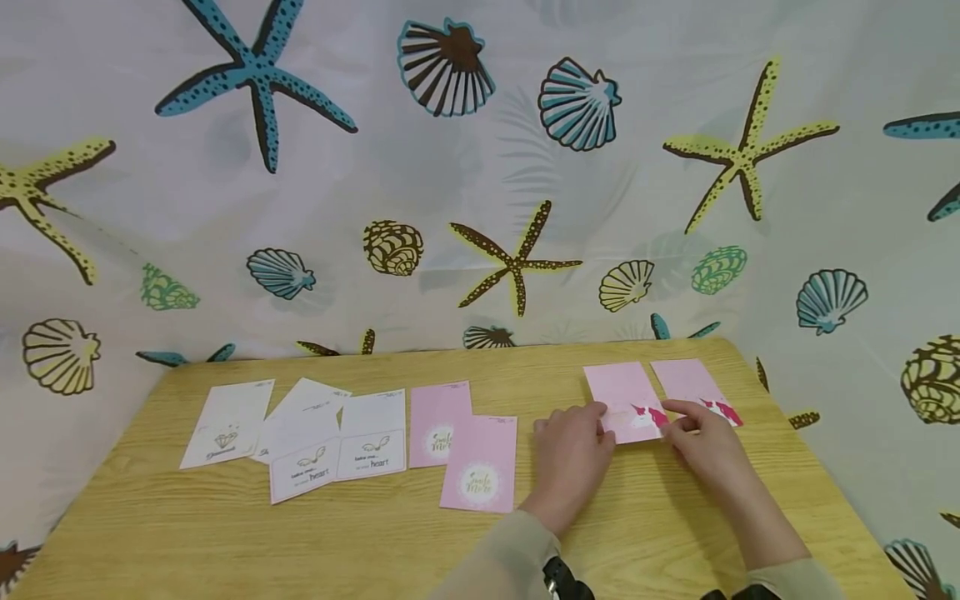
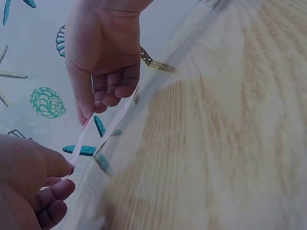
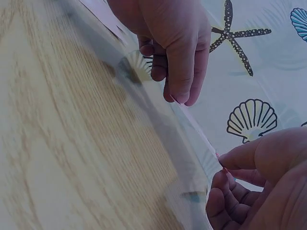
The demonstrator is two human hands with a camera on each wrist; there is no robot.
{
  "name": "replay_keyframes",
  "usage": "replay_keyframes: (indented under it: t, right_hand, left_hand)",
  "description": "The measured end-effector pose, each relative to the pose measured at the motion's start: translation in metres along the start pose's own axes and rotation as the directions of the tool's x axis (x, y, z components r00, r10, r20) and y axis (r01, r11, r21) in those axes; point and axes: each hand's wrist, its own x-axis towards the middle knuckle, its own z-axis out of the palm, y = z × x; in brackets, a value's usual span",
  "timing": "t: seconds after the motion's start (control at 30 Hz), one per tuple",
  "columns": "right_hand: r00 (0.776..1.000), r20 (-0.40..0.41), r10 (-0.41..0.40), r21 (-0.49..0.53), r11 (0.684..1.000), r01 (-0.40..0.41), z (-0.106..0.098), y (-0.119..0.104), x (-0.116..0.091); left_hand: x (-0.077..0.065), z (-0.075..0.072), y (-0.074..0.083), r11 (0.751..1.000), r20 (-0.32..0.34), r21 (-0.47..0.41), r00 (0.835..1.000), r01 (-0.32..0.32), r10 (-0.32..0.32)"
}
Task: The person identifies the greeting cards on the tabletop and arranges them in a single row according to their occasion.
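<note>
A pink card (image 1: 621,392) with a white and red unicorn is held between both hands at the right of the table. My left hand (image 1: 573,458) pinches its lower left corner, and my right hand (image 1: 705,446) pinches the lower right one. Seen nearly edge-on, the card (image 2: 81,139) is a thin strip between thumbs and fingers in the left wrist view; the right wrist view shows the card (image 3: 197,127) the same way. A matching unicorn card (image 1: 684,379) lies just to the right, its lower part partly behind my right hand.
Left of my hands, two pink "Smile More" cards (image 1: 491,446) overlap. Farther left lie white cards with wings and "heart" lettering (image 1: 372,454), and a white card with a gold diamond (image 1: 225,421). A shell-patterned cloth (image 1: 480,175) hangs behind the wooden table (image 1: 300,550).
</note>
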Motion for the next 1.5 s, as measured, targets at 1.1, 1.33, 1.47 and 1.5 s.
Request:
replay_keyframes:
  t: [1.1, 1.33, 1.47, 1.5]
  right_hand:
    - [0.999, -0.031, 0.017, -0.144, 0.989, -0.022, 0.003, 0.016, 0.011]
    - [1.0, -0.013, -0.013, -0.188, 0.982, 0.01, 0.001, 0.014, 0.011]
    - [1.0, 0.007, -0.029, -0.197, 0.98, 0.03, 0.001, 0.014, 0.008]
    - [0.999, 0.013, -0.032, -0.196, 0.98, 0.034, 0.001, 0.014, 0.007]
  left_hand:
    - [0.023, 0.027, 0.007, 0.995, 0.089, 0.084, 0.994, 0.052, -0.059]
    - [0.024, 0.029, 0.006, 0.987, 0.086, 0.158, 0.995, 0.027, -0.041]
    - [0.025, 0.035, 0.005, 0.984, 0.077, 0.177, 0.997, 0.017, -0.031]
    - [0.025, 0.037, 0.005, 0.983, 0.072, 0.18, 0.997, 0.015, -0.029]
